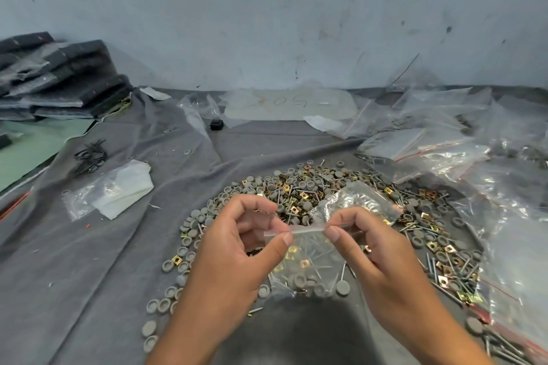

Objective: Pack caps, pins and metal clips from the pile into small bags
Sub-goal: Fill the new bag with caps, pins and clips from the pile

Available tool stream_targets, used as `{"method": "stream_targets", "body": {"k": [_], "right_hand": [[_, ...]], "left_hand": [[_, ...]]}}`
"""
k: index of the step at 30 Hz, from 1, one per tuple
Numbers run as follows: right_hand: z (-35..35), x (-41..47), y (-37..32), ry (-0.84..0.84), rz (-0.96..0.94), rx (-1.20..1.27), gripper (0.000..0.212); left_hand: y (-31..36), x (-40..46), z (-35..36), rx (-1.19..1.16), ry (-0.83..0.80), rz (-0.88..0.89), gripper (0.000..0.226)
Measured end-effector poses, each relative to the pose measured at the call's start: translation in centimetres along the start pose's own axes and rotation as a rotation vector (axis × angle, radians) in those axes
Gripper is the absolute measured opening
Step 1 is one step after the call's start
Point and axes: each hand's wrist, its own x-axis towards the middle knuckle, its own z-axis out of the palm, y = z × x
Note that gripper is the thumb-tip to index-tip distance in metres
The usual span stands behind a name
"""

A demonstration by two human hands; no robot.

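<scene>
A small clear zip bag (308,264) hangs between my two hands above the pile; grey caps, pins and gold metal clips show inside it. My left hand (237,249) pinches the left end of the bag's zip strip between thumb and fingers. My right hand (373,249) pinches the strip's right part the same way. Under and around the bag spreads the pile (314,195) of grey round caps, thin metal pins and square gold clips on a grey cloth (118,246). Another empty clear bag (361,198) lies on the pile just behind my right hand.
Many clear zip bags with red strips (462,145) are heaped at the right, some filled. A folded bag with white paper (118,190) lies left, black wire clips (92,155) beyond it. Dark foam sheets (59,77) are stacked far left. A wall stands close behind.
</scene>
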Motion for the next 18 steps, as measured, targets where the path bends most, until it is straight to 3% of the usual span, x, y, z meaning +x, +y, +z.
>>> {"method": "stream_targets", "body": {"k": [6, 13, 18], "right_hand": [[0.2, 0.0, -0.1, -0.049, 0.035, 0.11, 0.014], [0.0, 0.3, 0.1, -0.022, 0.043, 0.137, 0.013], [-1.2, 0.7, 0.5, -0.021, 0.132, 0.273, 0.023]], "left_hand": [[0.1, -0.3, 0.2, 0.137, -0.001, 0.057, 0.039], [0.5, -0.3, -0.5, 0.128, 0.007, 0.022, 0.04], [0.9, -0.2, -1.3, 0.138, 0.051, -0.013, 0.037]]}}
